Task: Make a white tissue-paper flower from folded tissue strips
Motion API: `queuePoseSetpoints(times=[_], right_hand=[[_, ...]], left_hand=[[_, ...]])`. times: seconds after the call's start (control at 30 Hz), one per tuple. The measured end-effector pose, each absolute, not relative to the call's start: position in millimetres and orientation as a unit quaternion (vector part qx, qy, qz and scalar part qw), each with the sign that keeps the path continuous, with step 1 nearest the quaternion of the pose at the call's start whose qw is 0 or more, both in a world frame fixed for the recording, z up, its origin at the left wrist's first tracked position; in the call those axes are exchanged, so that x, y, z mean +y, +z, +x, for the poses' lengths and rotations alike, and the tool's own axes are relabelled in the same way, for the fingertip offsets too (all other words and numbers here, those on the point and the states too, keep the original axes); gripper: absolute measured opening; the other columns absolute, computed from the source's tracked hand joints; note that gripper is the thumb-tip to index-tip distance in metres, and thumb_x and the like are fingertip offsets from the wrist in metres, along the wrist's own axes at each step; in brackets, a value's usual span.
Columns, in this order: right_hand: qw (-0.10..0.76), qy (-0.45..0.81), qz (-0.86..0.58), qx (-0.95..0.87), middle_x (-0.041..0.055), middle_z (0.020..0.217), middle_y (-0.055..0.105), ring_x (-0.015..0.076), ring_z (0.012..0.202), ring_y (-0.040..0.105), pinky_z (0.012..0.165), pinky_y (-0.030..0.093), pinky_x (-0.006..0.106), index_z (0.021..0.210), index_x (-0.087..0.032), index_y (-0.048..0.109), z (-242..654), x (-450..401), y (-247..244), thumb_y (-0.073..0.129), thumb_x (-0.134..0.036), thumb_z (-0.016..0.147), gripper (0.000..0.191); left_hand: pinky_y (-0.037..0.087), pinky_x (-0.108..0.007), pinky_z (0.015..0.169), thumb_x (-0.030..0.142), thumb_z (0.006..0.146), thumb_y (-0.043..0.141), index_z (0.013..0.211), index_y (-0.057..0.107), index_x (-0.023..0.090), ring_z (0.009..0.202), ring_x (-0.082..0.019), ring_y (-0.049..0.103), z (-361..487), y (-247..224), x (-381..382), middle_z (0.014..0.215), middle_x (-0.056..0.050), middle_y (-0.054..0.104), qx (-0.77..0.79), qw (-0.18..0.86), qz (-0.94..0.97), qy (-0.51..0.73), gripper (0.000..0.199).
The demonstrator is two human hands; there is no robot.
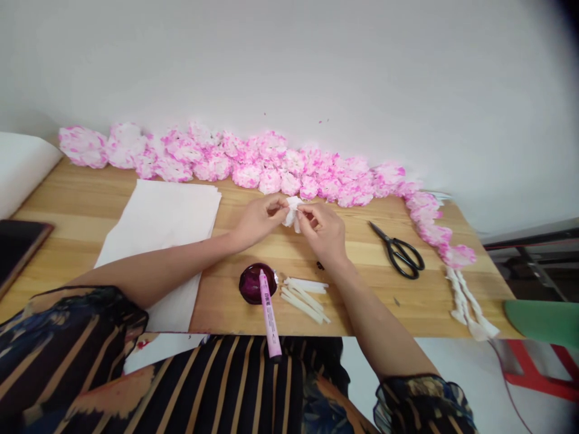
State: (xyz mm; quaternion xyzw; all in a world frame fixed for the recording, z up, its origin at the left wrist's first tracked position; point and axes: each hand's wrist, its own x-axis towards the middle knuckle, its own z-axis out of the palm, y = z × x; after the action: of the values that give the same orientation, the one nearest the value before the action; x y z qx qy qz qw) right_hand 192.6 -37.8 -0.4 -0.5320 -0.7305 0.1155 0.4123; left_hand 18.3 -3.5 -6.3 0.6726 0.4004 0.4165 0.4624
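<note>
A small piece of crumpled white tissue (293,212) is held between my two hands above the middle of the wooden table. My left hand (262,220) pinches its left side with thumb and fingertips. On the other side, my right hand (323,232) grips it, fingers curled. Just nearer to me, a pink marker (270,316) leans on a dark purple round dish (251,283). Several pale thin strips (305,298) lie to the right of the dish. A stack of white paper sheets (167,214) rests under and beyond my left forearm.
Many pink and white paper flowers (271,163) line the table's back edge by the wall. Black scissors (400,253) lie at the right, near twisted white paper pieces (468,304). A dark phone-like object (20,247) is at the far left; a green stool (543,319) stands off the right edge.
</note>
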Motion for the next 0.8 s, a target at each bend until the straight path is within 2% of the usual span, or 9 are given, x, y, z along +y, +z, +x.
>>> queuePoseSetpoints(times=[0.17, 0.23, 0.37, 0.53, 0.63, 0.8], right_hand=[[0.455, 0.351, -0.564, -0.594, -0.0002, 0.073, 0.069, 0.0120, 0.056, 0.055, 0.055, 0.045, 0.026, 0.087, -0.020, 0.069, 195.0, -31.5, -0.8, 0.063, -0.038, 0.083, 0.019], [0.454, 0.390, -0.555, -0.578, -0.0006, 0.071, 0.068, 0.0116, 0.056, 0.054, 0.052, 0.043, 0.025, 0.087, -0.020, 0.069, 195.9, -30.5, 0.9, 0.064, -0.042, 0.081, 0.023], [0.440, 0.258, -0.570, -0.645, 0.0015, 0.080, 0.070, 0.0131, 0.064, 0.057, 0.059, 0.045, 0.026, 0.088, -0.021, 0.069, 195.2, -34.3, 4.7, 0.064, -0.038, 0.083, 0.018], [0.409, 0.126, -0.539, -0.726, 0.0024, 0.077, 0.069, 0.0160, 0.070, 0.058, 0.069, 0.045, 0.030, 0.085, -0.021, 0.069, 193.8, -38.6, 2.9, 0.057, -0.029, 0.091, 0.015], [0.393, 0.096, -0.521, -0.751, 0.0036, 0.080, 0.070, 0.0173, 0.074, 0.060, 0.071, 0.045, 0.031, 0.087, -0.021, 0.069, 193.1, -39.2, 1.2, 0.056, -0.027, 0.092, 0.015], [0.397, 0.136, -0.550, -0.722, 0.0029, 0.083, 0.071, 0.0167, 0.072, 0.060, 0.069, 0.045, 0.030, 0.085, -0.022, 0.068, 192.0, -38.9, 0.8, 0.057, -0.028, 0.090, 0.013]], left_hand=[[0.049, -0.025, 0.070, 0.031, 0.080, 0.062, 0.078, 0.058, 0.017, 0.072, -0.013, 0.061, 19.0, -7.6, 2.2, 0.077, 0.000, 0.066, 0.406, 0.544, 0.590, 0.436, 0.015], [0.049, -0.024, 0.070, 0.032, 0.081, 0.062, 0.079, 0.058, 0.017, 0.073, -0.013, 0.061, 19.5, -8.5, 1.0, 0.077, -0.001, 0.066, 0.398, 0.539, 0.600, 0.436, 0.016], [0.048, -0.024, 0.072, 0.032, 0.085, 0.060, 0.084, 0.060, 0.016, 0.078, -0.013, 0.063, 20.0, -6.4, -7.8, 0.082, -0.002, 0.067, 0.383, 0.484, 0.664, 0.422, 0.016], [0.047, -0.024, 0.069, 0.039, 0.083, 0.067, 0.094, 0.054, 0.018, 0.075, -0.013, 0.062, 19.5, 0.4, -12.2, 0.083, 0.000, 0.066, 0.396, 0.466, 0.679, 0.407, 0.026], [0.044, -0.022, 0.063, 0.042, 0.085, 0.065, 0.091, 0.054, 0.018, 0.069, -0.012, 0.059, 19.6, 0.1, -7.6, 0.077, 0.001, 0.063, 0.390, 0.483, 0.672, 0.404, 0.027], [0.044, -0.023, 0.067, 0.040, 0.085, 0.062, 0.079, 0.059, 0.016, 0.069, -0.011, 0.056, 20.6, -4.0, -0.4, 0.075, 0.000, 0.062, 0.372, 0.527, 0.647, 0.407, 0.024]])
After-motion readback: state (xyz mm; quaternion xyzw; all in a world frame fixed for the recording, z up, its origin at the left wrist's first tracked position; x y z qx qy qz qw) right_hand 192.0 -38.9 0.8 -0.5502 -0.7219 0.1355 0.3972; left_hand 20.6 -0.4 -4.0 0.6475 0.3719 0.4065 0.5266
